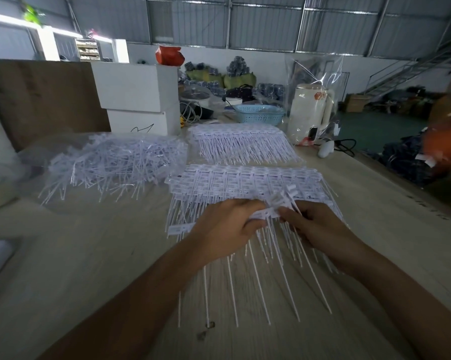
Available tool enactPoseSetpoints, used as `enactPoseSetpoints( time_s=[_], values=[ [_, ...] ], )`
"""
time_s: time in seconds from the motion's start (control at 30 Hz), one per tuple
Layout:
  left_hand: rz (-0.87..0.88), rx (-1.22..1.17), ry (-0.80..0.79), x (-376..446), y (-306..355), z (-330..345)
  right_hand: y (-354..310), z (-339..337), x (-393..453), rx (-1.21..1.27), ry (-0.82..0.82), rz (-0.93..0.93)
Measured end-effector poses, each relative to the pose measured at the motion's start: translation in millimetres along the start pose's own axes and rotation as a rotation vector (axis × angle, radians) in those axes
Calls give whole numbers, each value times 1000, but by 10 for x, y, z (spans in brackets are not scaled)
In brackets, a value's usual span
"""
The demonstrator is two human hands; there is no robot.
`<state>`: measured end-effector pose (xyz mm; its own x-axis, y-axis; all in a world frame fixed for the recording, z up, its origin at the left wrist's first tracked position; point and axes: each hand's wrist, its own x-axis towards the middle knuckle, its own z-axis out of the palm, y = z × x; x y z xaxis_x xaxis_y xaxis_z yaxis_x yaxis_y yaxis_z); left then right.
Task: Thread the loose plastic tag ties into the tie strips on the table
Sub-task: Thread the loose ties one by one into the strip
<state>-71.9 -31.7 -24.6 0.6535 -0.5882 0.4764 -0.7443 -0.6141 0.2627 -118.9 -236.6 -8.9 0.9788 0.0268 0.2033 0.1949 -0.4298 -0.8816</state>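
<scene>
While both hands meet over the near strips (245, 181), the left hand (224, 227) pinches a tag (264, 213) at its end and the right hand (315, 224) curls round a small bunch of ties (284, 198) beside it. More strips (240, 142) lie farther back on the bench (89, 255). A loose heap (115, 165) of ties sits to the left, well apart from the hands.

Print on tag ties (245, 183) blurred; no text readable.

Blue basket (258, 114) beside cream kettle (309, 110).
</scene>
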Motion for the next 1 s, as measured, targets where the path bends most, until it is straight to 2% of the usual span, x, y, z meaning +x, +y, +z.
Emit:
enactPoseSetpoints(
  time_s=[0.17,0.37,0.57,0.67,0.77,1.0],
  values=[
    [44,49,-8,2,16,22,25,-27,-1,-196,5,-194],
    [65,45,-52,10,-27,52,80,-33,19,-310,-14,-243],
    [-106,-341,-63,51,-88,75,99,3,-2,-398,-3,-392],
    [-73,-327,-12,52,-61,49,109,-1,43,-252,53,-301],
    [-34,-316,36,53,-31,45,102,-43,61,-203,17,-225],
    [-61,-229,64,35,-46,58,56,-38,25,-99,27,-165]
  ],
)
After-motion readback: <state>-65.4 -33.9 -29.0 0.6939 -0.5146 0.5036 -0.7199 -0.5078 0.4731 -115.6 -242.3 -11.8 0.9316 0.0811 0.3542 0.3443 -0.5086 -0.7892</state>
